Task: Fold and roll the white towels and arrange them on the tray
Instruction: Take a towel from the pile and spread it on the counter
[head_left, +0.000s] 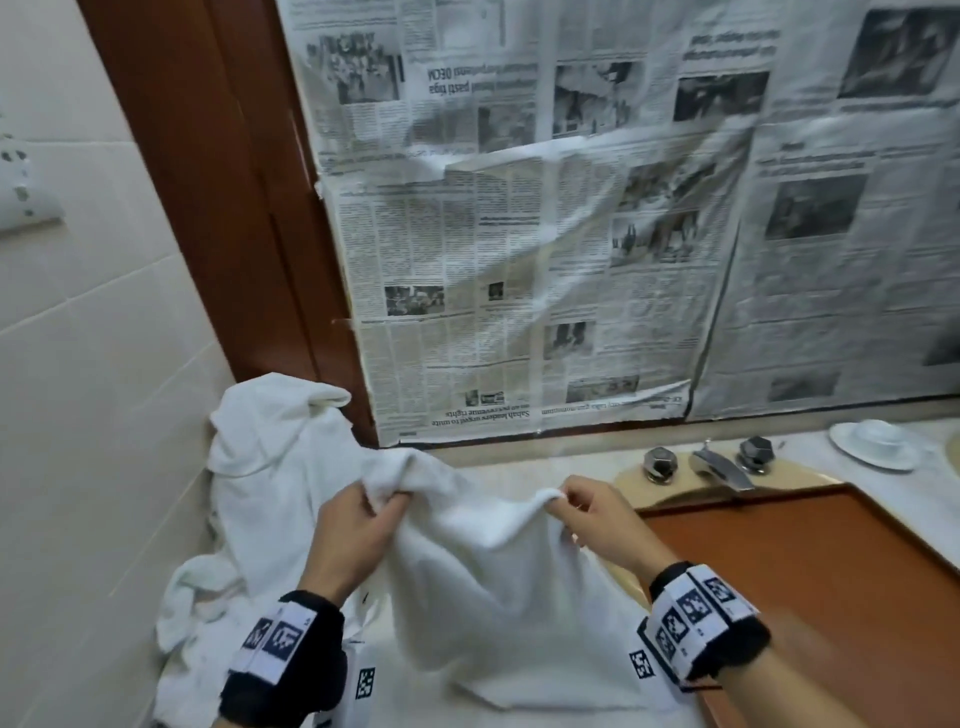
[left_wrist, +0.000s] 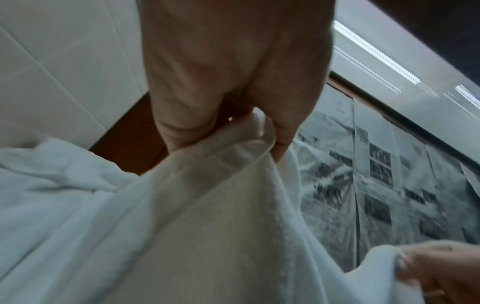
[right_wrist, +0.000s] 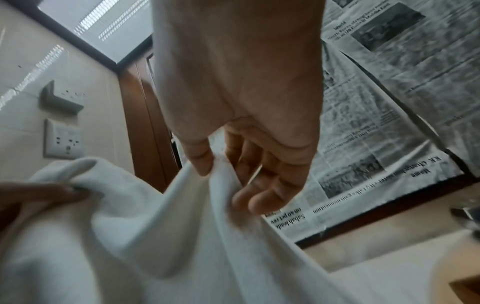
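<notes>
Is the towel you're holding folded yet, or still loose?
Loose, not folded. The towel hangs slack between the left hand, bunching one end, and the right hand, pinching a corner; no creases or roll.

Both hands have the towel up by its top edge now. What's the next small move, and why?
Probably draw the hands apart to pull the top edge taut. The left hand grips a bunched corner, the right hand pinches a corner, and the white towel sags between them, so it likely needs spreading flat on the counter before folding.
</notes>
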